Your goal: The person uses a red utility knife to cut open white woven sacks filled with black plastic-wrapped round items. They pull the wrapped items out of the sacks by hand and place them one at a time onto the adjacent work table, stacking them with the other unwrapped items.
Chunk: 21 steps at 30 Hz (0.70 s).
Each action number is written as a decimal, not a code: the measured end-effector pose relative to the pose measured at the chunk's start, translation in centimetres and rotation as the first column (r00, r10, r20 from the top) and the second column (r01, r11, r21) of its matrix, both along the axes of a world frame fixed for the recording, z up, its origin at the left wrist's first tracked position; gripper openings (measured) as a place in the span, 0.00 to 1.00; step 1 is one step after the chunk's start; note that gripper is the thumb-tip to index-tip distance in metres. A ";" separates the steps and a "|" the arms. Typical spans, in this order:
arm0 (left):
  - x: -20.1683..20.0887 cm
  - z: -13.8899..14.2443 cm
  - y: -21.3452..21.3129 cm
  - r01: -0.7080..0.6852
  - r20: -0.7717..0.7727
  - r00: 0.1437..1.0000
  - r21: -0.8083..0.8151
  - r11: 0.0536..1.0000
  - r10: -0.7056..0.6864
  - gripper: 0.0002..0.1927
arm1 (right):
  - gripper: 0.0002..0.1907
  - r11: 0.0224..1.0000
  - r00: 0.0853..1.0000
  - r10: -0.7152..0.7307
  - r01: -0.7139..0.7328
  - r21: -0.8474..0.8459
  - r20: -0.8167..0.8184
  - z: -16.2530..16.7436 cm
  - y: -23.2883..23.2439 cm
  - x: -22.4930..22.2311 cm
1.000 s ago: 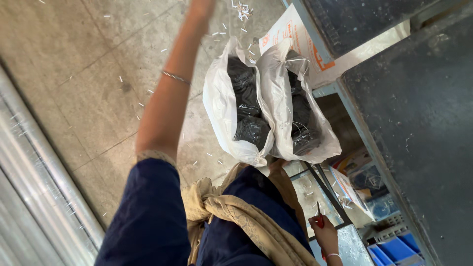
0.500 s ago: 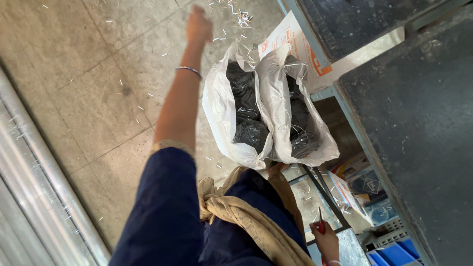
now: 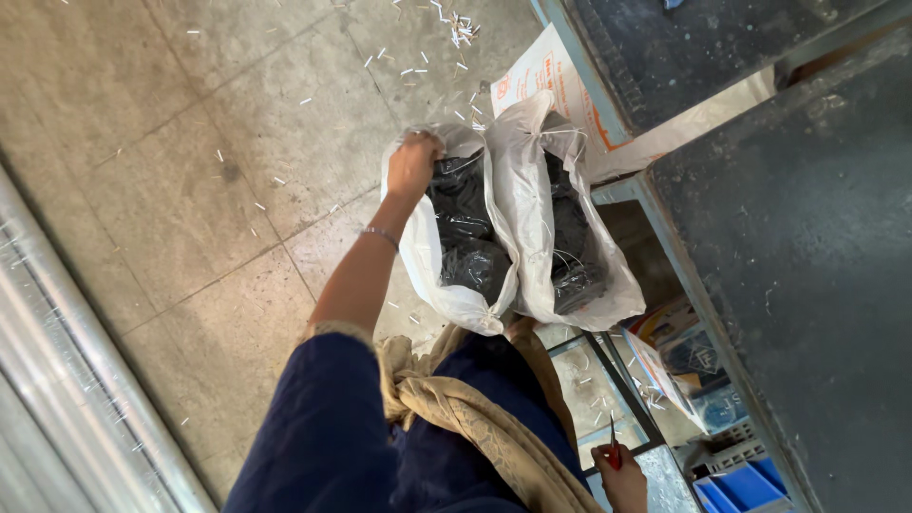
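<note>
The white woven sack (image 3: 446,275) stands on the tiled floor (image 3: 190,190) just in front of the person's legs, its mouth open and its belly filled with dark, glossy bundles (image 3: 465,237) that look like black plastic-wrapped packs; the cloth reads as thin and limp, so it likely folds and slips under a loose hold, and the load inside looks bulky enough to make the whole thing sag and pull heavily when lifted; the rolled rim at the mouth seems the soundest place to take hold, since the fabric bunches there into a thicker edge; the left hand (image 3: 414,163) is at that rim now, its fingers curled closed on the far lip of the sack; a second white sack (image 3: 560,237) of the same kind stands touching the first on its right, also holding dark bundles; beyond it a printed paper sheet (image 3: 541,81) leans against the blue-framed counter (image 3: 779,247), whose dark top fills the right side of the view; small white scraps (image 3: 446,28) lie scattered over the floor; low in the view the right hand (image 3: 622,475) is closed around a small red-handled tool (image 3: 614,454), near blue plastic crates (image 3: 741,484) under the counter.
</note>
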<state>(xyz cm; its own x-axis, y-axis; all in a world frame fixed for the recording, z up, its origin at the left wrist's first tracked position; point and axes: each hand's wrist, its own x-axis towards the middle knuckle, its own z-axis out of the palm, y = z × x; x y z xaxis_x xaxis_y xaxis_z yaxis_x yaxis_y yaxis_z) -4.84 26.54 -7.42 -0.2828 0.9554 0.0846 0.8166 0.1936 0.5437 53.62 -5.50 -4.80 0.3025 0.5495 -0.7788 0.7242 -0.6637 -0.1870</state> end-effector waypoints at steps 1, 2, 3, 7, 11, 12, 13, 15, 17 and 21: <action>0.3 -0.2 -1.1 -0.035 0.083 0.996 -0.032 0.999 0.037 0.10 | 0.17 1.000 0.999 -0.026 0.026 -0.009 -0.031 -0.1 0.3 -0.3; 0.5 -0.4 -1.7 -0.003 0.009 1.000 -0.007 1.000 0.003 0.13 | 0.17 0.999 0.997 -0.050 0.049 -0.020 -0.064 -0.3 0.7 -0.7; 0.9 -0.6 -2.3 0.026 -0.066 0.997 0.013 1.000 -0.025 0.15 | 0.17 0.999 0.997 -0.036 0.035 -0.016 -0.064 -0.4 1.1 -1.0; 1.5 -1.0 -3.7 0.118 -0.209 0.974 0.131 0.984 -0.089 0.21 | 0.17 0.995 0.992 0.071 -0.063 0.078 -0.105 -0.7 2.7 -1.9; 1.7 -0.7 -3.5 0.055 -0.224 0.974 0.120 0.991 -0.027 0.18 | 0.18 0.997 0.994 0.069 -0.065 0.045 -0.079 -0.6 3.2 -2.0; 1.6 -0.6 -2.8 -0.008 -0.184 0.983 0.018 1.000 0.011 0.18 | 0.17 0.994 0.992 0.088 -0.082 0.068 -0.087 -0.6 3.1 -1.9; 1.4 -0.5 -2.0 -0.064 -0.148 0.988 -0.089 0.994 0.051 0.18 | 0.17 0.991 0.990 0.106 -0.097 0.090 -0.093 -0.6 3.0 -1.8; 0.9 -0.4 0.6 -0.184 -0.085 0.981 -0.122 0.975 0.175 0.16 | 0.17 0.993 0.992 0.095 -0.089 0.074 -0.088 -0.6 2.5 -1.5; -0.2 -0.4 3.5 -0.256 -0.102 0.965 -0.193 0.947 0.240 0.12 | 0.18 0.999 0.997 0.041 -0.042 -0.002 -0.062 -0.5 1.9 -1.3; -1.8 -0.4 6.4 -0.263 -0.227 0.957 -0.414 0.872 0.181 0.09 | 0.17 1.000 0.999 0.003 -0.004 -0.026 -0.051 -0.5 0.7 -0.8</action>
<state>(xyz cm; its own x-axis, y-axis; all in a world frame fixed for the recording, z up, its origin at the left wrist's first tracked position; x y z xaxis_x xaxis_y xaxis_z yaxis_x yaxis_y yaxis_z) -6.66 32.94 -7.78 -0.5113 0.8203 -0.2564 0.7975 0.5640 0.2140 52.81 -4.84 -5.26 0.2605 0.5300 -0.8070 0.7166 -0.6662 -0.2063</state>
